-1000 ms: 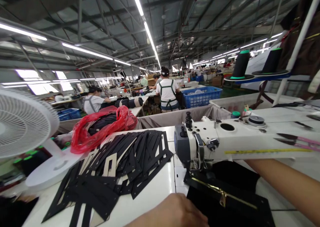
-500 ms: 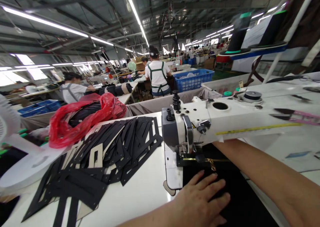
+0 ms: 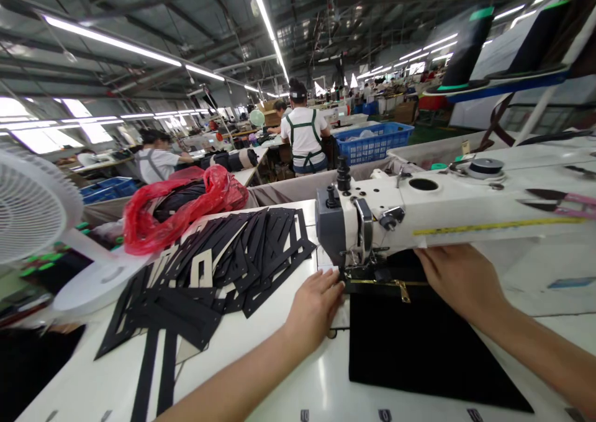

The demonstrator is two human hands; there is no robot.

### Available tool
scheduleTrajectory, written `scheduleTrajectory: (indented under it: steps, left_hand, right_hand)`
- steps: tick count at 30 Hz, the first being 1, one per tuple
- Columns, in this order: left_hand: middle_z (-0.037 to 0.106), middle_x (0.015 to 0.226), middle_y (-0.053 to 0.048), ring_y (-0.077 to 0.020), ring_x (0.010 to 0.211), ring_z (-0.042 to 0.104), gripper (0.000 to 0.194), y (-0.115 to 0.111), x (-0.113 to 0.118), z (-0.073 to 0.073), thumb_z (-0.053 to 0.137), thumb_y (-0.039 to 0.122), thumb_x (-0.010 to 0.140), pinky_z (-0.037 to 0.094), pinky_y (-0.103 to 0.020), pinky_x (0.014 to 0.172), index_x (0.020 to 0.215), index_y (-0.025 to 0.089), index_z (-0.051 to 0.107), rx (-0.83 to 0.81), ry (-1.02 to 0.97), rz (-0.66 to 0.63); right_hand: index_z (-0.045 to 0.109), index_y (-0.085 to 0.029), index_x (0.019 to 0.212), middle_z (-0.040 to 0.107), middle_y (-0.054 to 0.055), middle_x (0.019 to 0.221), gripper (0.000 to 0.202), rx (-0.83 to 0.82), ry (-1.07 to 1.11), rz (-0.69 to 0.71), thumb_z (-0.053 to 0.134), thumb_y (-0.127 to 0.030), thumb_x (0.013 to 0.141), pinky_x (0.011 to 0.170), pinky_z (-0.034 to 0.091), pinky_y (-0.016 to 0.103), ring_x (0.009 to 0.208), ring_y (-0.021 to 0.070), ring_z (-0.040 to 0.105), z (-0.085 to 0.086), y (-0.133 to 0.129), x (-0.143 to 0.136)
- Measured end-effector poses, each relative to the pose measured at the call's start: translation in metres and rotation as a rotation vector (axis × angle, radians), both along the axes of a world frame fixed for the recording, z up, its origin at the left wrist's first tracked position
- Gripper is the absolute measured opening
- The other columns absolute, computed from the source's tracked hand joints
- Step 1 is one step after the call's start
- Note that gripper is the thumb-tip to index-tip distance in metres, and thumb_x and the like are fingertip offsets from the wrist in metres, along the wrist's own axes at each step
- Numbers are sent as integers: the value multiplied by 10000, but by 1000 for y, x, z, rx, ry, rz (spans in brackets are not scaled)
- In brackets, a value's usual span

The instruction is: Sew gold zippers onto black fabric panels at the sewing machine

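Observation:
A black fabric panel [image 3: 419, 354] lies flat on the sewing machine bed, with a gold-toothed zipper [image 3: 367, 281] across its upper part. The zipper's gold pull [image 3: 404, 293] hangs right of the presser foot. My left hand [image 3: 314, 310] is closed at the panel's left edge, beside the zipper's end; its thumb is mostly hidden. Beyond the zipper, my right hand [image 3: 459, 279] grips the black fabric under the arm of the sewing machine [image 3: 344, 223], its fingertips partly hidden. The needle area sits between both hands.
Left of the machine lies a spread pile of black frame-shaped pieces [image 3: 181, 316], beside a red plastic bag [image 3: 223, 192]. A white fan [image 3: 35, 202] stands at far left. Pink-handled snips [image 3: 570, 203] rest on the machine arm. Co-workers sit beyond, near a blue crate [image 3: 372, 141].
My left hand has moved from lying spread on the panel to its left edge, closing. My right hand has drawn back into sight from behind the machine arm. The view has shifted left.

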State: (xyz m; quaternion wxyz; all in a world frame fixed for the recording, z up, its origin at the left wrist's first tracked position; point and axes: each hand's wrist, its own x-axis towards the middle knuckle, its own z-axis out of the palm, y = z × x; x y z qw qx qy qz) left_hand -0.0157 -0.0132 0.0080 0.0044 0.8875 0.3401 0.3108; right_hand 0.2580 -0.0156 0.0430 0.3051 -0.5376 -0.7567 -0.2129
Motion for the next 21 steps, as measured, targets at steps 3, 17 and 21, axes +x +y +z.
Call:
scheduleTrajectory:
  steps: [3,17,21]
  left_hand:
    - [642,1081,-120,-231,1032,603,188,8,2,-5,459,151,898,478,-431,940,1002,132,615,27,91,-32]
    - [656,1005,-165,-245,991,622,222,8,7,-4,404,131,906,519,-419,870,971,94,613,175,195,-67]
    - [650,1020,-166,-249,998,618,227,9,5,-5,398,143,914,525,-437,854,1001,99,603,170,199,-87]
  right_hand:
    - [655,-156,913,672,80,908,226,-59,-42,212,433,-191,897,844,473,384,882,211,604,-9,-20,-30]
    - [611,-71,1084,642,137,1096,320,-280,-83,352,425,-47,825,908,475,379,1019,233,594,-35,-7,-79]
    - [593,-97,1116,628,122,1130,329,-326,-96,333,423,-57,837,947,443,368,1053,210,575,-33,-9,-81]
